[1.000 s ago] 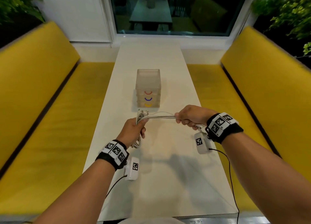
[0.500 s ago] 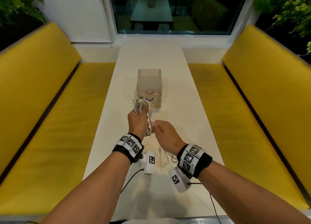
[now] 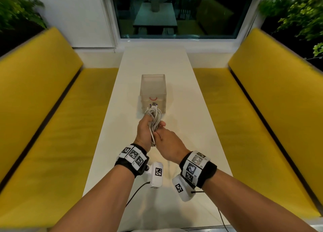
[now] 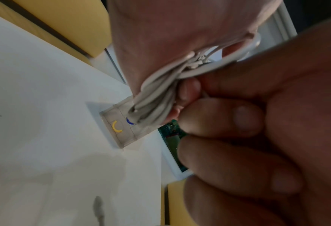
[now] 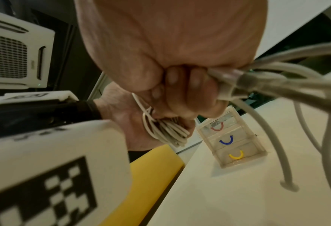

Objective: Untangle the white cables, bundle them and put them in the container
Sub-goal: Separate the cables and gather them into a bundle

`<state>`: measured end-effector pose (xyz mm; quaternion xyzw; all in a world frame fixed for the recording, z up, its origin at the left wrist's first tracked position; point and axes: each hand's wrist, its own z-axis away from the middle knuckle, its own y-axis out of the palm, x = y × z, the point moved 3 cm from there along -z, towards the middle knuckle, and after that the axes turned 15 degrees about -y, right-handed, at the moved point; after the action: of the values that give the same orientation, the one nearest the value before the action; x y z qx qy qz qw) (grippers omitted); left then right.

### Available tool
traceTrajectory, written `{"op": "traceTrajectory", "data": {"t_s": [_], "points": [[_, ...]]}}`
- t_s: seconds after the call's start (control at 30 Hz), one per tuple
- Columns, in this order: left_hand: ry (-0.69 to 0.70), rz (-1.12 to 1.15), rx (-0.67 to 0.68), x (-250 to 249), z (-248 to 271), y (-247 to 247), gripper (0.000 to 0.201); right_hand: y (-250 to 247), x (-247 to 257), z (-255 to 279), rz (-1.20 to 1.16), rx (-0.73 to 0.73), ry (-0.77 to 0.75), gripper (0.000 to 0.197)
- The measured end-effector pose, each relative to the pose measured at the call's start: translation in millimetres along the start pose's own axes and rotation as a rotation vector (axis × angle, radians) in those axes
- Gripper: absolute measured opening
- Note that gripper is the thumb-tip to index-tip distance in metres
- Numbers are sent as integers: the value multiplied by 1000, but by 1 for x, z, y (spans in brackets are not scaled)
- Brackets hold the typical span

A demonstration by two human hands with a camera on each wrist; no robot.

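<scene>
Left hand [image 3: 144, 133] is wrapped round a coiled bundle of thin white cables [image 3: 153, 118], fingers curled tight on the loops, holding it up above the long white table [image 3: 190, 123]. The coil's top pokes out at twelve o'clock from the fist, with a plug end showing there. Just beside it, at four o'clock, the right hand [image 3: 170, 145] is touching the bundle, fingers curled and pinching a loose white cable strand [image 5: 257, 85]; in the right wrist view that strand loops off to the right and down toward the tabletop. Straight ahead at twelve o'clock, near the coil, stands the small translucent plastic drawer container [image 3: 153, 93] with red, blue and yellow curved handles, resting on the table. Yellow padded benches [image 3: 52, 109] run along both sides.
</scene>
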<state>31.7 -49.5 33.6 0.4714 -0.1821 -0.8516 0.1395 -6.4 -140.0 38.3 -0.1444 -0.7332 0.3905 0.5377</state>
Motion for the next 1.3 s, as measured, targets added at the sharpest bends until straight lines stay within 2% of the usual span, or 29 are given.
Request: {"op": "traceTrajectory", "data": {"t_s": [0.2,0.3,0.33,0.37,0.43,0.47,0.53,0.6,0.7,0.77,0.83,1.03,1.17,1.3], "points": [[-64,39,80,0,4,4,34,-6,-4,2,-152,-32,69,35],[-61,74,108,-1,2,2,47,-6,-9,2,-157,-38,98,33],[-46,15,99,-2,0,2,53,-6,-11,2,-147,-29,102,33],[-27,-100,58,-2,0,3,55,-6,-11,2,-133,-13,102,31],[20,-326,-80,-1,1,6,44,-4,-10,2,-91,22,86,27],[37,-358,-168,-1,0,5,41,-3,-8,3,-68,27,69,26],[55,-265,-251,-3,-1,2,40,0,-6,5,-26,-4,18,24],[49,-134,-242,-7,-2,1,36,2,-6,7,-40,-47,-32,24],[41,-97,-229,-6,-2,2,35,2,-19,10,-281,-46,-9,39],[38,-85,-253,-2,-1,-1,39,-2,-29,13,-494,25,73,43],[19,-26,-268,1,-1,-6,42,-6,-38,20,-606,138,117,46],[-40,14,-148,-3,-1,-8,35,-11,-55,33,-672,327,205,47],[-48,4,-77,-10,-2,-14,24,-18,-72,37,-709,349,255,40],[-87,32,35,-9,-3,-13,34,-27,-76,38,-705,397,272,36]]}}
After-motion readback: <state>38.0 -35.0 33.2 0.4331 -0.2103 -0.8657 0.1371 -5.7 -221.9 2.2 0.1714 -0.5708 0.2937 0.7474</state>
